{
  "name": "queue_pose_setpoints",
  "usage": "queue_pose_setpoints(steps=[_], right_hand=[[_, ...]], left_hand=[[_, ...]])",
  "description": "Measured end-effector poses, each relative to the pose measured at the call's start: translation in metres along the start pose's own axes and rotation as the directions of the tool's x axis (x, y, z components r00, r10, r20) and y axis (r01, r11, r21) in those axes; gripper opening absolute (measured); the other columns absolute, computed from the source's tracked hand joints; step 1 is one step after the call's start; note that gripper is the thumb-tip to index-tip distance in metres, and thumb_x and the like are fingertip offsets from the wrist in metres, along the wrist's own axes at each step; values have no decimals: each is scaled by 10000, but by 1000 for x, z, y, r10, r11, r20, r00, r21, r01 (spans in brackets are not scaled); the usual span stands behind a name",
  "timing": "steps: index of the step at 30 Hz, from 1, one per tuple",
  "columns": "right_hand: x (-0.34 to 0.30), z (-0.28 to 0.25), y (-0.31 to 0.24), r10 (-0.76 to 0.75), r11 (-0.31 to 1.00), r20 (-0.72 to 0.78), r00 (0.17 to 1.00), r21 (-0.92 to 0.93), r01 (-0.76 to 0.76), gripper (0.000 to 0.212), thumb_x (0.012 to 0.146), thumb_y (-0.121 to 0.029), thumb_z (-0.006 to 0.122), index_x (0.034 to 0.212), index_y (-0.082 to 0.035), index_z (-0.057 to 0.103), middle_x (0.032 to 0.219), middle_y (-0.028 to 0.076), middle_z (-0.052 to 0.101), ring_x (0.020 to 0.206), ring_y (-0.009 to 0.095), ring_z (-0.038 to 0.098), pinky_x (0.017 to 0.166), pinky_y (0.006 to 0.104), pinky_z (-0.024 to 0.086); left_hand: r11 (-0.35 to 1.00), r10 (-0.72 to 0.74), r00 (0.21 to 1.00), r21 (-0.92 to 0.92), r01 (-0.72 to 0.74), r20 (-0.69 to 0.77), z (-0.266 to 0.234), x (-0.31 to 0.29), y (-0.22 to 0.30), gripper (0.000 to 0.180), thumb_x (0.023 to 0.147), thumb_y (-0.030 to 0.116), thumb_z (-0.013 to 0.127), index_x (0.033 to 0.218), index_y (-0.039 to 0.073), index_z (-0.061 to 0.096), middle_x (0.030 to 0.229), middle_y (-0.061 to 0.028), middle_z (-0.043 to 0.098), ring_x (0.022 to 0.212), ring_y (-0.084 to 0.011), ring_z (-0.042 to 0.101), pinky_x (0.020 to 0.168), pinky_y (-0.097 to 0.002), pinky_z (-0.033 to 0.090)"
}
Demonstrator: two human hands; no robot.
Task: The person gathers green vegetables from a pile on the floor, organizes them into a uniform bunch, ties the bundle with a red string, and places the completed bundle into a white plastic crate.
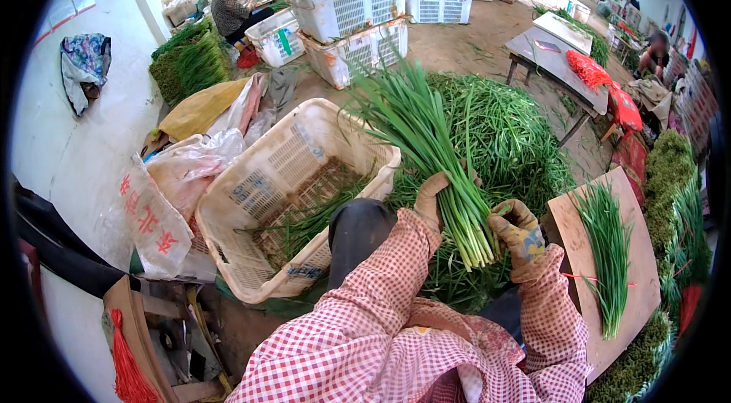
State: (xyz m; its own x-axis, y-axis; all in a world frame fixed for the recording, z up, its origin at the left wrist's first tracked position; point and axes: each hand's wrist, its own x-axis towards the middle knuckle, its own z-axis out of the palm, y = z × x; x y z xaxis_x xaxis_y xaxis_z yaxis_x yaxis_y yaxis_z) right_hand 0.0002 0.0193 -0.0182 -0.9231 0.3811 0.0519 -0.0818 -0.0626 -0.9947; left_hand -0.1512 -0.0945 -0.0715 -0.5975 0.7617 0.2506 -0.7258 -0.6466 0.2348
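Note:
A thick bunch of garlic chives [434, 140] is gripped in my gloved left hand [431, 201], tilted with its leaf tips away to the upper left and its pale stem ends toward me. My gloved right hand [521, 234] is at the right side of the stems, thumb and fingers pinched together. What lies between them is too small to make out. Beyond and below the bunch spreads a large heap of loose chives [502, 121]. To my right, another bunch of chives [605, 251] lies on a wooden board [567, 262], with a red tie across it.
A white plastic crate [221, 251] with some loose chives stands on my left, beside plastic sacks [202, 163]. Stacked crates [350, 3] are farther ahead. A low table [544, 60] with red ties [586, 68] is at far right. Another person [228, 7] sits at far left.

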Motion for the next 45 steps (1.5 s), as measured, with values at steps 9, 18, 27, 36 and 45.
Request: queue_pose_setpoints(steps=[9,18,27,36,45], right_hand=[[20,22,7,-571,756,31,821,-370,540,175,792,-179,741,826,-61,616,741,27,567,602,118,514,542,248,424],[8,35,-24,-436,627,208,875,-627,462,177,749,-140,749,774,-62,592,691,55,519,587,157,521,509,286,409],[-39,-72,24,309,588,126,943,-804,-85,329,805,-281,634,1063,-79,663,997,181,669,960,333,637,840,398,508],[38,-27,-11,379,778,122,917,-579,-245,963,743,-684,613,1341,33,378,1168,246,577,1113,330,554,915,402,474],[2,3,29,207,804,-55,977,-559,-202,1186,596,-351,876,1435,45,136,1304,187,521,1194,280,525,992,341,421]], left_hand=[[996,89,992,5,-89,-90,4,-6,11,468,797,248,695,1199,79,525,931,-142,637,902,-304,635,791,-431,553],[943,314,936,167,-288,-157,27,-17,39,451,826,307,658,1183,62,531,876,-102,628,863,-260,631,740,-416,555],[818,529,843,208,-537,97,11,12,80,367,903,352,554,1071,26,532,919,-110,579,816,-242,581,711,-389,559],[973,165,983,148,-175,78,30,16,-7,432,864,280,620,1198,26,517,1004,-86,604,905,-219,584,886,-399,507],[972,29,977,234,21,-211,12,22,-28,309,797,181,660,1028,-16,601,945,-133,629,906,-270,612,834,-427,537]])
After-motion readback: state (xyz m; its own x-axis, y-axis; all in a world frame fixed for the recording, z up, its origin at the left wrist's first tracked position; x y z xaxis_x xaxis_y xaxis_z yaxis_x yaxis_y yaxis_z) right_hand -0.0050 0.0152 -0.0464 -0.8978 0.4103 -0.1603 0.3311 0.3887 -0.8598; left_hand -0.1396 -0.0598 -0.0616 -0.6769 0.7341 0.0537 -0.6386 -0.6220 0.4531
